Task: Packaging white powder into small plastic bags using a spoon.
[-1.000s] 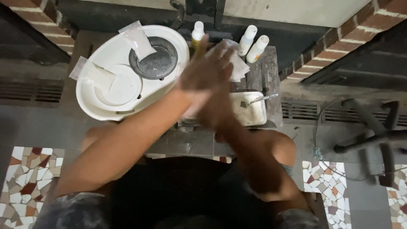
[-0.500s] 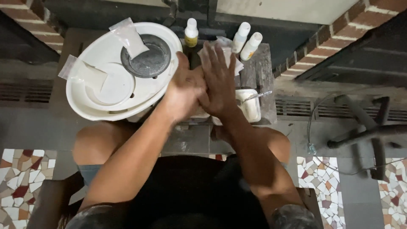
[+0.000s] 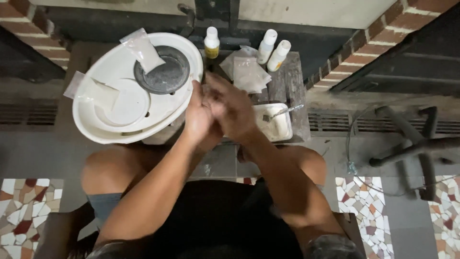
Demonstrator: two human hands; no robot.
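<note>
My left hand and my right hand are pressed palm to palm over the front of a small wooden stand. The right hand's fingers lie across the left. Whatever may be between the palms is hidden. Just left of them sits a wide white basin holding a dark grey disc and two clear bags of white powder. A white rectangular tub with a metal spoon stands right of my right hand.
At the stand's back are a yellow-labelled bottle, two white bottles and folded plastic bags. Brick walls flank a dark recess. A black chair base stands at the right. Mosaic floor tiles lie beside my knees.
My joined hands have drawn back from over the bottles toward my body, sliding against each other. The bags and bottles behind them have come into view.
</note>
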